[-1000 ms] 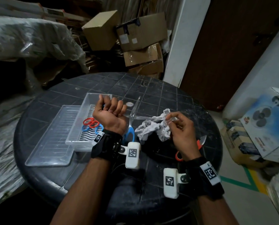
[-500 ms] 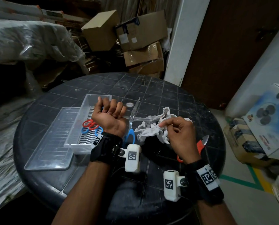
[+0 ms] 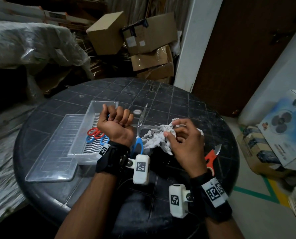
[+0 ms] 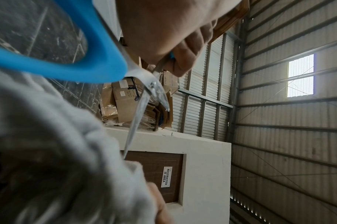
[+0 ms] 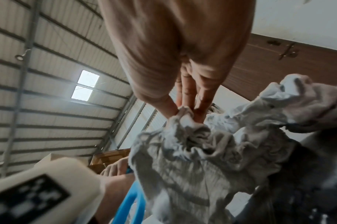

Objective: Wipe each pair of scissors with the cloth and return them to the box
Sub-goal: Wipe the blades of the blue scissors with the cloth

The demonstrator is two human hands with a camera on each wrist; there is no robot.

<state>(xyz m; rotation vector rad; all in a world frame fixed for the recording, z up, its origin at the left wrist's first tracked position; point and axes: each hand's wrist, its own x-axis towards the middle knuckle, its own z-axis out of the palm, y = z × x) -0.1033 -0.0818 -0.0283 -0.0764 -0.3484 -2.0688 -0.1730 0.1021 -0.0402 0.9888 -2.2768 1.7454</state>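
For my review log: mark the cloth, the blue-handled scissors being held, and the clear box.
cloth (image 3: 158, 138): head view, on the crumpled folds left of the right hand.
blue-handled scissors (image 3: 138, 146): head view, on the blue handle loop.
clear box (image 3: 82, 155): head view, on its near wall.

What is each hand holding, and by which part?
The left hand grips the blue-handled scissors by one handle loop; the right hand pinches a fold of the cloth around one blade.

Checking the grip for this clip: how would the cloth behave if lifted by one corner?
Probably floppy: the cloth lies crumpled in loose folds and bunches where the right hand pinches it. Likely light; it hangs draped over the scissor blade.
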